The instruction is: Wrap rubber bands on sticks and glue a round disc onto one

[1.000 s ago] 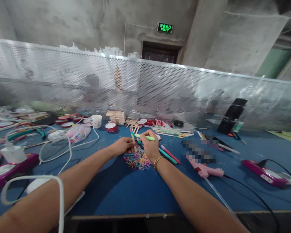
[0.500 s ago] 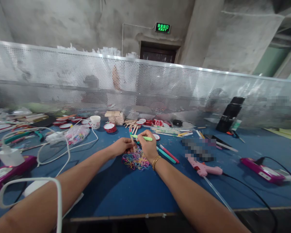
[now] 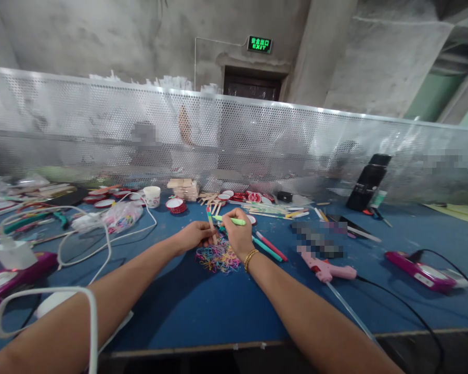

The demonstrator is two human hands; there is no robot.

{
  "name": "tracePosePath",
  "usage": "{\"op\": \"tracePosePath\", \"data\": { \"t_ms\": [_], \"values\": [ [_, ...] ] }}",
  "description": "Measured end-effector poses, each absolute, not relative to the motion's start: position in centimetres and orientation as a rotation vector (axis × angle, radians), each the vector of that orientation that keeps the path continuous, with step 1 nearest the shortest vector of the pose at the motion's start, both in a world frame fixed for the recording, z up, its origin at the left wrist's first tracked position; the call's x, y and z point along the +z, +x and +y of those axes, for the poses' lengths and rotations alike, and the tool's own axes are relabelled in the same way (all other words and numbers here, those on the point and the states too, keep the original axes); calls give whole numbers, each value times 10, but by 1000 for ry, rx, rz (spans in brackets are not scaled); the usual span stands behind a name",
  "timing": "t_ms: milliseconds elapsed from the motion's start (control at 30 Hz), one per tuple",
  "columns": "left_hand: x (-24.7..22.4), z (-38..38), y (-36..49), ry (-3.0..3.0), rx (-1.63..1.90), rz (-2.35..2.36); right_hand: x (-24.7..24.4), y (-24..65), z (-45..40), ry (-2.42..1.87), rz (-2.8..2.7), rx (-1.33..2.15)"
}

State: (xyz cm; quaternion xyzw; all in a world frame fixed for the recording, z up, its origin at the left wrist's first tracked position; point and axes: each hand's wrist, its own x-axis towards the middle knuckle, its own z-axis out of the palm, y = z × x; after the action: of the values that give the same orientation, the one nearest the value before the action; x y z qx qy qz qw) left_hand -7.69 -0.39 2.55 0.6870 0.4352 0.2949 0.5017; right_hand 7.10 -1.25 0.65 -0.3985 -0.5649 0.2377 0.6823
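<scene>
Pinched in my left hand [image 3: 198, 236] is a wooden craft stick [image 3: 211, 226] with red and green colour at its upper end. My right hand [image 3: 237, 231] is closed round a light green marker [image 3: 234, 221], whose left end points at the stick's coloured part. Below both hands lies a pile of multicoloured rubber bands [image 3: 218, 258]. A teal marker [image 3: 267, 249] and a red marker [image 3: 272, 245] rest on the blue table just right of my right hand.
A pink glue gun [image 3: 327, 267] lies to the right, with a magenta power strip [image 3: 421, 271] beyond it. Further back are a paper cup [image 3: 152, 197], stacked wooden pieces [image 3: 184, 189] and a black bottle [image 3: 368, 183]. White cable [image 3: 93, 322] loops over the left side.
The view has shifted slightly. Both hands keep nearly the same pose, with the marker still beside the stick.
</scene>
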Motion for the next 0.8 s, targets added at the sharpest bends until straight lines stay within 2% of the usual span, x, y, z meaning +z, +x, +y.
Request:
{"op": "tracePosePath", "data": {
  "t_ms": [800],
  "values": [
    [34,-6,-78,1605,813,1111,-2,72,-5,-882,-1339,599]
  ]
}}
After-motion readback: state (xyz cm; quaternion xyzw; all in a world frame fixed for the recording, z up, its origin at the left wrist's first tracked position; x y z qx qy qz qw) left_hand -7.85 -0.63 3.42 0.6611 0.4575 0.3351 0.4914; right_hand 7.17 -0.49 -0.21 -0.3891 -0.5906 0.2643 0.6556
